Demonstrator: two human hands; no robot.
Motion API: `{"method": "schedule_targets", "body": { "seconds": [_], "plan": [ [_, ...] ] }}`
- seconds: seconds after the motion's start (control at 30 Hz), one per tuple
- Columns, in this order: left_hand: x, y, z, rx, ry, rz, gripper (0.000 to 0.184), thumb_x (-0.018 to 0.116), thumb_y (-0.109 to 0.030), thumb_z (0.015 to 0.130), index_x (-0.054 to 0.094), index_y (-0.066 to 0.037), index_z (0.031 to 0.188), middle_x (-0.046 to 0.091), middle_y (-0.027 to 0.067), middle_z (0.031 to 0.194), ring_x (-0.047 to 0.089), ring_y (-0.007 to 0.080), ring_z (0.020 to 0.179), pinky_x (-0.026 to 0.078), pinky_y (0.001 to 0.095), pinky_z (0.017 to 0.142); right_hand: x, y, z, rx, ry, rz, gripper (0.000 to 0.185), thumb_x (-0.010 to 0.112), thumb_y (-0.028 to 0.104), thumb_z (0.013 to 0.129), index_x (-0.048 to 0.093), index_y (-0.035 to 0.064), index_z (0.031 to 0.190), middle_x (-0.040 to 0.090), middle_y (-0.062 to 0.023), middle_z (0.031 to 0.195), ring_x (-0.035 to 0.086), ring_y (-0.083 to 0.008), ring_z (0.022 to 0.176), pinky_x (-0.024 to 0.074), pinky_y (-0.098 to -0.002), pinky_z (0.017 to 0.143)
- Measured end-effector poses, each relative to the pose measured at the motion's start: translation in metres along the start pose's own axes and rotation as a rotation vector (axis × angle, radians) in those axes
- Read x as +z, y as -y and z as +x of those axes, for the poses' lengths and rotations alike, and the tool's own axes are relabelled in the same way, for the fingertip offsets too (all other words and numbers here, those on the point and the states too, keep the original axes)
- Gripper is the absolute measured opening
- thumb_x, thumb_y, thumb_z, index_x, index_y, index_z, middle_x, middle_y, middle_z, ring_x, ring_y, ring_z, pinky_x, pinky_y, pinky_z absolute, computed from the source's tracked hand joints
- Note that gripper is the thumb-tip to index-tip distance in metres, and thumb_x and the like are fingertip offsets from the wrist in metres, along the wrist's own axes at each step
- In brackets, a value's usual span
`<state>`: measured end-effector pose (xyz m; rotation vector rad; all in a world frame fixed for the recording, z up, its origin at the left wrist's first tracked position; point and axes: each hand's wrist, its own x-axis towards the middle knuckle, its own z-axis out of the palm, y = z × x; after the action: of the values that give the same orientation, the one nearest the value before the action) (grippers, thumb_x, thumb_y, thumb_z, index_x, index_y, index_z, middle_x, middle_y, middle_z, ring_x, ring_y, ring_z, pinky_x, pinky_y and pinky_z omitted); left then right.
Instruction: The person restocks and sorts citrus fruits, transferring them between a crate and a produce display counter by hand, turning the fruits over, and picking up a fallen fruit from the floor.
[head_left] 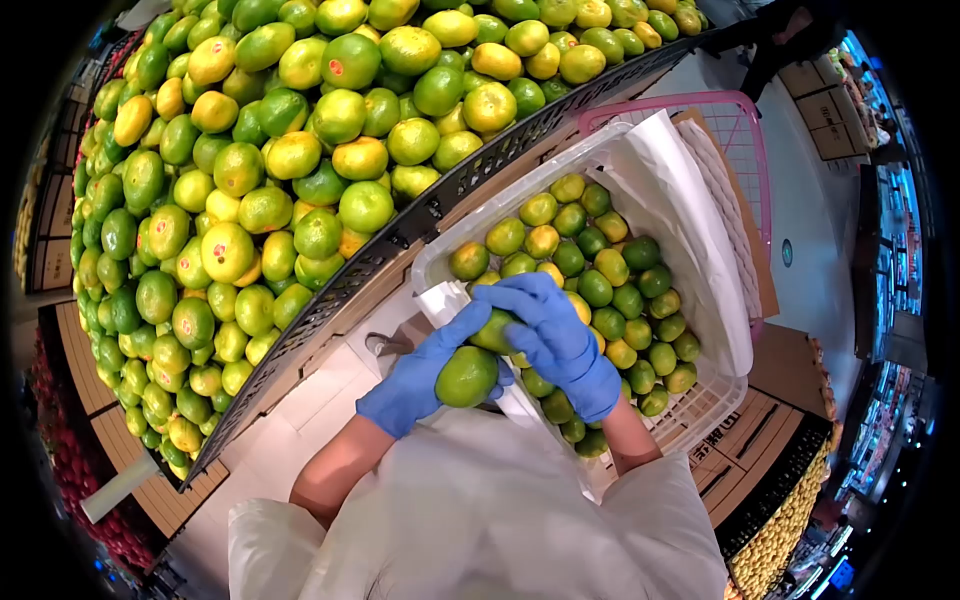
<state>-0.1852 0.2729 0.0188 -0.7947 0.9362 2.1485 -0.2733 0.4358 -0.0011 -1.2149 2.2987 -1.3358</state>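
Both my hands wear blue gloves and meet in front of my chest, over the near edge of a white plastic crate (pixel 430 262). A green citrus fruit (pixel 467 377) rests in my left hand (pixel 425 365), whose fingers curl round it. Just above it, a second green fruit (pixel 492 332) lies between the two hands, with the fingers of my right hand (pixel 555 340) bent over it. Many green and yellow citrus fruits (pixel 595 288) lie in the crate under and beyond my hands.
A large heap of citrus fruit (pixel 265 210) fills the display at the left and top, edged by a black slatted rim (pixel 400 225). White sheeting (pixel 670 215) hangs over the crate's right side. Behind is a pink wire cart (pixel 748 150). Part of a person (pixel 785 40) shows at top right.
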Motion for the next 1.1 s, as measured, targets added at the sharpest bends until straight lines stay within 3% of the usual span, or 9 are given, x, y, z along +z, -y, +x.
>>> {"method": "schedule_targets", "body": {
  "seconds": [0.1, 0.3, 0.43, 0.6, 0.8, 0.83, 0.97, 1.03, 1.1],
  "plan": [
    [-0.011, 0.012, 0.002, 0.3, 0.111, 0.01, 0.062, 0.038, -0.052, 0.094, 0.04, -0.004, 0.134, 0.061, 0.0188, 0.105, 0.059, 0.0172, 0.066, 0.049, 0.0291, 0.059, -0.009, -0.028, -0.004, 0.201, -0.19, 0.01, 0.035, 0.06, 0.015, 0.082, 0.056, 0.0064, 0.116, 0.057, -0.0147, 0.102, 0.051, -0.0325, 0.096, 0.043, -0.0393, 0.084],
    [-0.044, 0.022, -0.017, 0.272, 0.138, -0.508, 0.058, 0.037, -0.048, 0.096, 0.041, -0.003, 0.133, 0.058, 0.0211, 0.115, 0.059, 0.016, 0.068, 0.05, 0.0276, 0.058, 0.045, -0.106, -0.044, 0.306, 0.531, -0.362, 0.063, 0.067, 0.013, 0.072, 0.044, 0.0149, 0.131, 0.05, -0.0213, 0.103, 0.051, -0.0378, 0.097, 0.0436, -0.0431, 0.087],
    [-0.055, 0.016, -0.037, 0.36, 0.139, -0.462, 0.054, 0.041, -0.046, 0.095, 0.042, -0.006, 0.132, 0.06, 0.0191, 0.112, 0.059, 0.0162, 0.068, 0.051, 0.0276, 0.059, 0.071, -0.122, -0.041, 0.342, 0.535, -0.464, 0.054, 0.064, 0.006, 0.068, 0.052, 0.0186, 0.119, 0.052, -0.0213, 0.097, 0.052, -0.0391, 0.092, 0.0451, -0.0454, 0.079],
    [-0.068, 0.015, -0.071, 0.353, 0.057, -0.459, 0.061, 0.047, -0.051, 0.091, 0.043, -0.006, 0.131, 0.06, 0.0163, 0.113, 0.06, 0.0168, 0.069, 0.051, 0.0276, 0.063, 0.062, -0.128, -0.033, 0.419, 0.673, -0.451, 0.055, 0.068, 0.01, 0.067, 0.052, 0.0171, 0.119, 0.052, -0.0211, 0.1, 0.051, -0.0388, 0.099, 0.0451, -0.043, 0.084],
    [-0.102, 0.014, -0.116, 0.484, 0.128, -0.476, 0.064, 0.048, -0.052, 0.09, 0.042, -0.005, 0.133, 0.059, 0.0148, 0.114, 0.058, 0.0151, 0.069, 0.051, 0.0264, 0.065, 0.022, -0.089, -0.02, 0.505, 0.339, -0.338, 0.062, 0.074, 0.006, 0.061, 0.051, 0.0125, 0.118, 0.052, -0.016, 0.1, 0.051, -0.0311, 0.094, 0.0435, -0.0365, 0.086],
    [-0.11, 0.017, -0.123, 0.486, 0.136, -0.49, 0.064, 0.047, -0.051, 0.091, 0.04, -0.004, 0.134, 0.059, 0.0147, 0.114, 0.058, 0.0147, 0.07, 0.05, 0.0261, 0.065, 0.011, -0.085, -0.019, 0.383, 0.298, -0.309, 0.063, 0.075, 0.004, 0.062, 0.049, 0.008, 0.119, 0.054, -0.0139, 0.107, 0.052, -0.0281, 0.099, 0.044, -0.0348, 0.088],
    [-0.14, 0.016, -0.161, 0.55, 0.166, -0.458, 0.063, 0.043, -0.049, 0.093, 0.037, -0.003, 0.136, 0.059, 0.0145, 0.112, 0.055, 0.0137, 0.069, 0.048, 0.0255, 0.063, 0.006, -0.017, 0.012, 0.62, -0.127, 0.432, 0.064, 0.07, -0.002, 0.065, 0.045, 0.006, 0.123, 0.052, -0.0049, 0.112, 0.051, -0.0171, 0.108, 0.0425, -0.0294, 0.095],
    [-0.155, 0.019, -0.173, 0.556, 0.201, -0.515, 0.062, 0.041, -0.048, 0.095, 0.036, -0.003, 0.136, 0.059, 0.0149, 0.111, 0.054, 0.0134, 0.068, 0.048, 0.0262, 0.062, 0.027, 0.053, 0.054, 0.552, -0.174, 0.616, 0.066, 0.066, 0.0, 0.07, 0.041, 0.0049, 0.131, 0.049, -0.0052, 0.119, 0.051, -0.0157, 0.108, 0.0436, -0.0281, 0.093],
    [-0.173, 0.018, -0.18, 0.569, 0.177, -0.586, 0.07, 0.035, -0.056, 0.093, 0.04, 0.001, 0.133, 0.06, 0.0187, 0.089, 0.054, 0.0168, 0.062, 0.046, 0.0282, 0.057, 0.048, 0.07, 0.084, 0.493, -0.097, 0.595, 0.071, 0.068, 0.001, 0.068, 0.04, 0.0052, 0.133, 0.047, -0.0052, 0.124, 0.049, -0.0165, 0.111, 0.0423, -0.0296, 0.095]
  ]
}}
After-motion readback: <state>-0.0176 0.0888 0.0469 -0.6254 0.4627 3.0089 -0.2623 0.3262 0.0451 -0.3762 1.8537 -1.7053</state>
